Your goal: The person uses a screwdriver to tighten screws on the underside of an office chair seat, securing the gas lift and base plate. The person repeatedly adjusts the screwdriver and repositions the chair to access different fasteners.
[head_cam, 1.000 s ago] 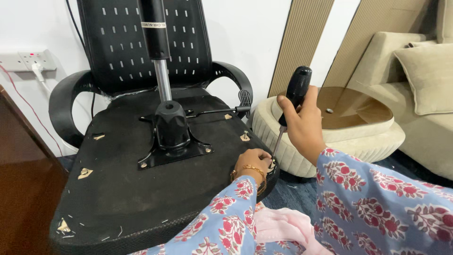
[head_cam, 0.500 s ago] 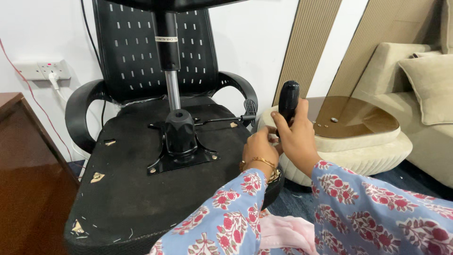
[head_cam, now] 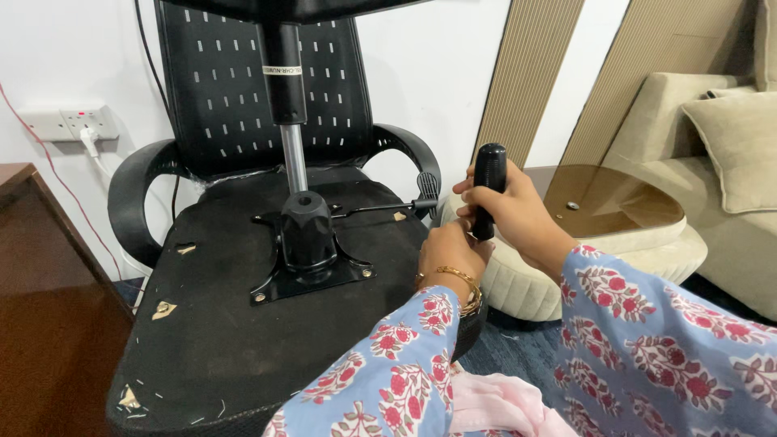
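Note:
An upturned black office chair lies with the underside of its seat [head_cam: 243, 324] facing me. A black mounting plate [head_cam: 312, 279] with a gas cylinder [head_cam: 285, 89] stands bolted to it. My right hand [head_cam: 506, 210] grips the black handle of a screwdriver [head_cam: 488, 182], held upright at the seat's right edge. My left hand [head_cam: 449, 251], with a gold bangle on the wrist, pinches around the screwdriver's lower end; the shaft and tip are hidden behind its fingers. Both arms wear blue sleeves with red flowers.
A round beige table with a brown glass top [head_cam: 615, 202] stands right of the chair, and a beige sofa [head_cam: 720, 129] lies beyond it. A brown wooden cabinet [head_cam: 40, 307] is at the left. A wall socket [head_cam: 69, 121] has a plugged cable. Pink cloth [head_cam: 494, 405] lies below.
My right hand lifted the screwdriver from a tilted position to upright. My left hand rose off the seat edge to the tool's lower end. The view shifted slightly.

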